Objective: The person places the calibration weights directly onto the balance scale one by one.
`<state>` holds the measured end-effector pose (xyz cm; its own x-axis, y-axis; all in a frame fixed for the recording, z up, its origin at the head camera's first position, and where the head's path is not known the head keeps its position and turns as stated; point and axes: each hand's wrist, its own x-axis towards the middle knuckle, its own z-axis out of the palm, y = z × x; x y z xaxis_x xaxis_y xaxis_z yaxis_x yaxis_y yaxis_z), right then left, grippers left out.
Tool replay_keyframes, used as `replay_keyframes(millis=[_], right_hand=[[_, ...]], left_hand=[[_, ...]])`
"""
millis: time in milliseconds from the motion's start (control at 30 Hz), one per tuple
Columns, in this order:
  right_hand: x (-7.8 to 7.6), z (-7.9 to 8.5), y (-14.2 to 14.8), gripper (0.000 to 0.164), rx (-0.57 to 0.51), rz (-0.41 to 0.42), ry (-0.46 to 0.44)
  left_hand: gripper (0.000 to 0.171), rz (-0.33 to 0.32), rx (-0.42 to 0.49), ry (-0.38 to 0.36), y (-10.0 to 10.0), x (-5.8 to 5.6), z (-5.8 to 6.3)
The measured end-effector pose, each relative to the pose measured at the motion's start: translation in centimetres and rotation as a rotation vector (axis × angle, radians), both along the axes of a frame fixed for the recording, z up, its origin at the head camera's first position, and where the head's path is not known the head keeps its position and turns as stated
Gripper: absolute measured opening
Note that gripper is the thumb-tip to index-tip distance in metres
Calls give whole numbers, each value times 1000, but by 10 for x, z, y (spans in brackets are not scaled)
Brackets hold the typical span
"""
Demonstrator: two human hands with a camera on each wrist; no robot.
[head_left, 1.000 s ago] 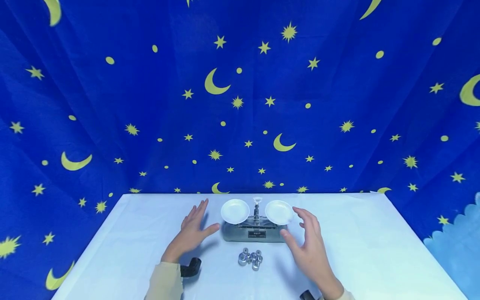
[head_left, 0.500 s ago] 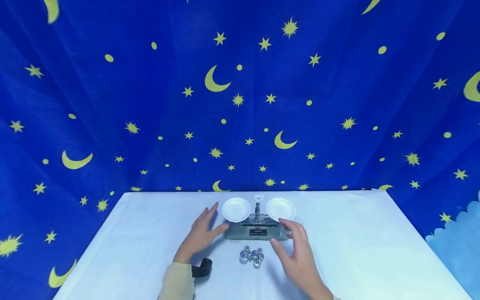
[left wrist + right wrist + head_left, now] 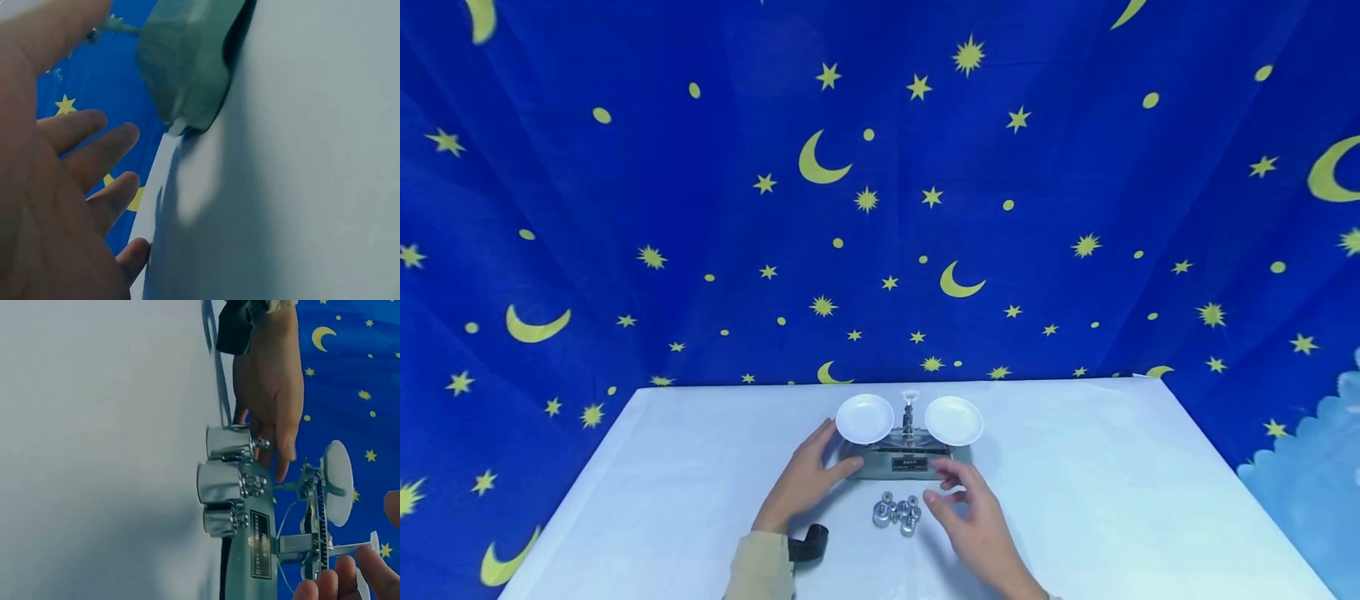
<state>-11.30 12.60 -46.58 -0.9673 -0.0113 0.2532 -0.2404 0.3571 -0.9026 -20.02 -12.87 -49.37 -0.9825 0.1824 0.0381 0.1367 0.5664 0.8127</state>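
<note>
Head view: a pan balance (image 3: 910,463) stands on the counter (image 3: 1112,500) beyond metal weights (image 3: 882,514), both grips empty: the left hand (image 3: 807,482) wide at the balance's left end, the right hand (image 3: 979,523) narrower and nearer. Left wrist: fingers (image 3: 103,154) spread beside the base (image 3: 187,62). Right wrist: a low hold, off the pans (image 3: 339,487), looks safest.

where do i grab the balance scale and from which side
Probably low on both ends of its green base, one hand coming from each side: the base is long and low, while the white pans sit raised on top and may shift. The left hand is beside the left end.
</note>
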Motion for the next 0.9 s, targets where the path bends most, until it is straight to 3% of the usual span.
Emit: replay_keyframes(millis=[200,367,567,900], right_hand=[[-2,-2,-2,29,-40,88,-191],[-3,-9,-2,32,-62,191,-280],[-3,-15,-3,34,-65,260,-319],[-4,-23,-2,32,-91,276,-349]], left_hand=[[83,-26,56,32,2,-2,-6],[85,-64,68,76,4,-5,-12],[82,-67,39,132,4,-4,-14],[77,-87,4,172,5,-4,-19]])
